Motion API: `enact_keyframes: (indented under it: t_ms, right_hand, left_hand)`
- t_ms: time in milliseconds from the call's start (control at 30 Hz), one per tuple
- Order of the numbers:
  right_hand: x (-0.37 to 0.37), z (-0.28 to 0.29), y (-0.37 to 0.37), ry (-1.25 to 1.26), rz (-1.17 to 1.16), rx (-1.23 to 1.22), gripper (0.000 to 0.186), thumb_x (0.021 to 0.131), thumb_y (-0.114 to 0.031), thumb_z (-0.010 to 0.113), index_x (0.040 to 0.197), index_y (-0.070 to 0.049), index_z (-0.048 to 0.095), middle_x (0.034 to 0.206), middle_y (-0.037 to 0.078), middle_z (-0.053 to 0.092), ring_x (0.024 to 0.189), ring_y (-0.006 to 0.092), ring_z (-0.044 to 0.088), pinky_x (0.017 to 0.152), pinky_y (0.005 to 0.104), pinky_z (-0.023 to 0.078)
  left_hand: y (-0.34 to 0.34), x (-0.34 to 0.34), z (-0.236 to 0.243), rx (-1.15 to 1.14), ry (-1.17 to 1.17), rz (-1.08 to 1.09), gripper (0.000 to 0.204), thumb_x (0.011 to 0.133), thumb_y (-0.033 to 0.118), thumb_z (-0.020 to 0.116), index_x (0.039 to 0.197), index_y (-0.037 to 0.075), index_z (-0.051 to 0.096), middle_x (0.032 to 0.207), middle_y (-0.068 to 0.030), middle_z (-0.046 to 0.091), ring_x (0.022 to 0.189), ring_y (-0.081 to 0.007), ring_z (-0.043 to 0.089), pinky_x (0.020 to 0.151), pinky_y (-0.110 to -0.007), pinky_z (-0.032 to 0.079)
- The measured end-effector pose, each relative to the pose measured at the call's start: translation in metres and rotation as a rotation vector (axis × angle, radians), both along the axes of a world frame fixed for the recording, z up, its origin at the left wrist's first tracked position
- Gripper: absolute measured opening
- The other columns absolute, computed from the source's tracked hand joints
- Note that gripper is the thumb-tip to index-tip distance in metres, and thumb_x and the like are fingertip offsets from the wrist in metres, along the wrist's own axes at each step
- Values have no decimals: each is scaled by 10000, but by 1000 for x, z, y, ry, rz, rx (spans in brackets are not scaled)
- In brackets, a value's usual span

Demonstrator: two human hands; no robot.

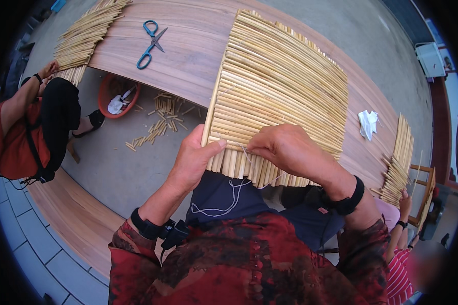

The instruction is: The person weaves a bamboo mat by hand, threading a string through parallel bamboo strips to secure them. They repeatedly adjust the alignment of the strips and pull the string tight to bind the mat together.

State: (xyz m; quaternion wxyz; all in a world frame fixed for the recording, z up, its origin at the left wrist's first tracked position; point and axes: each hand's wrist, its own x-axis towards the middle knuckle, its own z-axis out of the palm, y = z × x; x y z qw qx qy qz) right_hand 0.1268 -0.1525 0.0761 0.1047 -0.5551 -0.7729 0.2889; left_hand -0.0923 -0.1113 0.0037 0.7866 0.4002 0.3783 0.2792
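A mat of straw-coloured reed stalks (pixel 285 84), laid side by side, covers the table in front of me and overhangs its near edge. My left hand (pixel 188 160) grips the mat's near left corner, thumb on top and fingers underneath. At the near edge my right hand (pixel 287 147) is closed in a pinch beside a thin white string (pixel 234 190), which seems to run up to its fingertips. The string's loose length loops down over my lap. Short stalk ends (pixel 239 165) stick out below the mat's last crosswise stalks.
Blue-handled scissors (pixel 150 46) lie on the wooden table (pixel 183 66). White tissue (pixel 367 124) rests at right. An orange basin (pixel 104 104) and cut stalk pieces (pixel 163 114) are on the floor. People at left and right handle other reed mats (pixel 86 38).
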Motion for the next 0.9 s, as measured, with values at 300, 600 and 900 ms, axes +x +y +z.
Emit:
enact_keyframes:
  t_ms: [300, 600, 900]
  right_hand:
    - [-21, 21, 18, -371, 192, -66, 82, 814, -86, 596, 842, -64, 670, 803, 133, 664, 819, 345, 665, 679, 439, 522]
    - [-23, 16, 8, -311, 117, -1, 70, 826, -119, 602, 841, -57, 631, 810, 139, 650, 811, 353, 657, 663, 464, 511]
    - [-17, 50, 7, -399, 105, -46, 135, 845, -129, 553, 897, -58, 654, 788, 167, 676, 800, 364, 681, 663, 465, 530]
  left_hand:
    - [-2, 1, 3, 1, 9, 28, 384, 919, 67, 607, 1276, -27, 502, 1185, -93, 626, 1063, -130, 599, 953, -295, 472]
    - [-3, 4, 9, 37, 20, 57, 313, 908, 62, 610, 1195, -41, 541, 1103, -85, 643, 977, -108, 599, 876, -281, 489]
    - [3, 5, 5, 126, 94, 16, 329, 902, 67, 626, 1204, -41, 555, 1088, -78, 650, 964, -113, 610, 869, -270, 493]
